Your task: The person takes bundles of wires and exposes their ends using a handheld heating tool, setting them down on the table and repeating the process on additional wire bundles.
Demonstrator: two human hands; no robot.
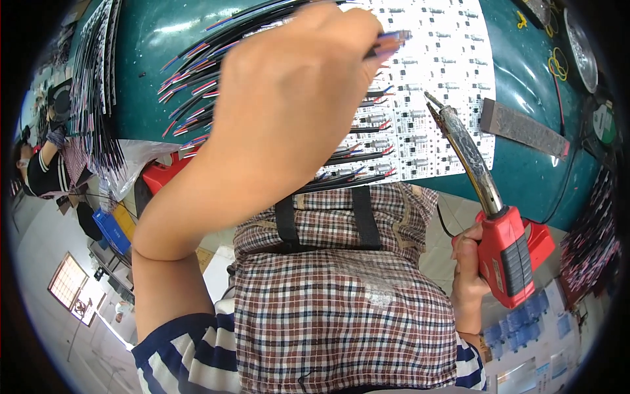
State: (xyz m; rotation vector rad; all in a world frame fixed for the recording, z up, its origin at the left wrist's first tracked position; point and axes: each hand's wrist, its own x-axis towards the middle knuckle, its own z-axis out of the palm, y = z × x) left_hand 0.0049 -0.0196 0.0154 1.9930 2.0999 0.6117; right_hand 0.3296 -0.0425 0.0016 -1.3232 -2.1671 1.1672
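Observation:
My left hand (295, 85) reaches across a white sheet of circuit boards (453, 59), slightly blurred. Its fingers pinch a cable with blue and orange-red wire ends (396, 38), held over the boards. In my right hand (467, 266) is a red and black soldering gun (505, 262), gripped by its handle. The gun's metal tip (430, 98) points up and left, over the sheet's right part. Black cables (354, 157) with red, white and blue ends lie in rows along the sheet's left side, partly hidden behind my left hand and forearm.
A dark grey bar (525, 128) rests on the green mat (531, 177) right of the boards. Yellow wire loops (558, 64) and a round metal dish (581, 49) are farther right. Bundled cables (98, 79) hang at the left edge; another person (49, 161) sits beyond them.

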